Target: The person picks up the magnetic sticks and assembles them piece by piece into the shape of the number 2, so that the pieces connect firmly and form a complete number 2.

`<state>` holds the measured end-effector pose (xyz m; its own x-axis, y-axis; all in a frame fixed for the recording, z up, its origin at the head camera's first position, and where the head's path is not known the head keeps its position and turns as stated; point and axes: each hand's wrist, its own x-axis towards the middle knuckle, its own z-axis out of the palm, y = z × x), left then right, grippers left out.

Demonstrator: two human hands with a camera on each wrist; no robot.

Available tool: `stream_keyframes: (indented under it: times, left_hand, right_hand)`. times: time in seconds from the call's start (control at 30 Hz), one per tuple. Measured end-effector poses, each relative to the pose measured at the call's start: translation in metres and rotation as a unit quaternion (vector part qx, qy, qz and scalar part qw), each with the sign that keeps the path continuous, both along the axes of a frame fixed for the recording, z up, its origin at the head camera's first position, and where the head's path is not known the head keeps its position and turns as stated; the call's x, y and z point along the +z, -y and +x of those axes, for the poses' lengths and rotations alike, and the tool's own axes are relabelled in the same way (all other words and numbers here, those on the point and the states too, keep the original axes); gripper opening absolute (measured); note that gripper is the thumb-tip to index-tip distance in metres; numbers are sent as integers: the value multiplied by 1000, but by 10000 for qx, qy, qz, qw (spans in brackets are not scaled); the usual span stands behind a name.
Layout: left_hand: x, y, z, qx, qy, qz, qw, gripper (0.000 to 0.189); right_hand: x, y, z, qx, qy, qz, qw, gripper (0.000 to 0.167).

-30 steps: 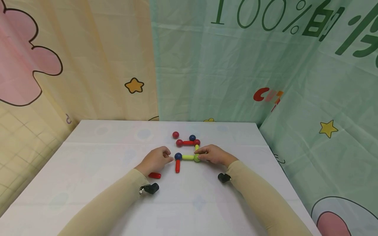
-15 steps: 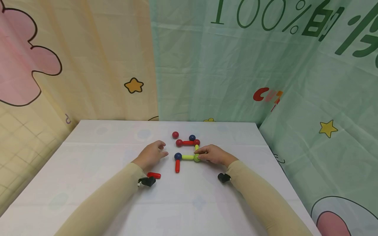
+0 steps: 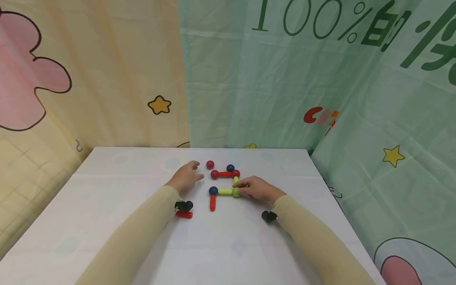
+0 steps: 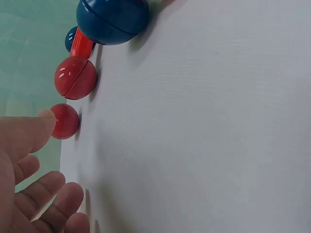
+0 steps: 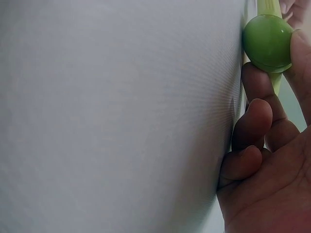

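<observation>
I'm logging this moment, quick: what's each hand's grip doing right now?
Left hand: open, holding nothing, near the separate red ball.
Right hand: closed, pinching the green ball between thumb and finger.

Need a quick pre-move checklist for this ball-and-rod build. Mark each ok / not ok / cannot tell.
1. Right hand pinching green ball: ok.
2. Left hand holding nothing: ok.
3. Loose red ball in left hand: not ok, apart from it.
4. Near blue ball touching lime rod and near red rod: ok.
5. Loose red rod clear of black wrist device: cannot tell, they overlap in view.
</observation>
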<state>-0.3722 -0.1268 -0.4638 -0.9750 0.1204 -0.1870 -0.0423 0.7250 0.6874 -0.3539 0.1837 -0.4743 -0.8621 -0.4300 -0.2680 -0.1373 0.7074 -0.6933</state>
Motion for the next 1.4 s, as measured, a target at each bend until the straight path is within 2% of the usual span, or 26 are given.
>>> stream_keyframes:
  times: [0.27, 0.47, 0.6, 0.9, 1.13, 1.4]
  left_hand:
    - [-2, -9, -14, -32, -136, -31, 9999, 65]
    - [-5, -16, -23, -6, -62, 88, 9999, 63]
    - [-8, -21, -27, -143, -57, 129, 9998, 64]
    - [-18, -28, -40, -416, -286, -217, 9985, 58]
    - [-16, -31, -45, -733, -374, -418, 9957, 58]
    - [-13, -32, -45, -500, -459, -641, 9956, 49]
  right_hand:
    - [-1, 1, 0, 62, -45, -17, 10000, 28]
    - [-1, 1, 0, 21, -18, -26, 10000, 27]
    - [-3, 1, 2, 3, 18, -20, 10000, 27]
    - [-6, 1, 3, -70, 39, -33, 10000, 26]
    - [-4, 0, 2, -51, 50, -6, 10000, 27]
    - [-4, 0, 0, -51, 41, -45, 10000, 27]
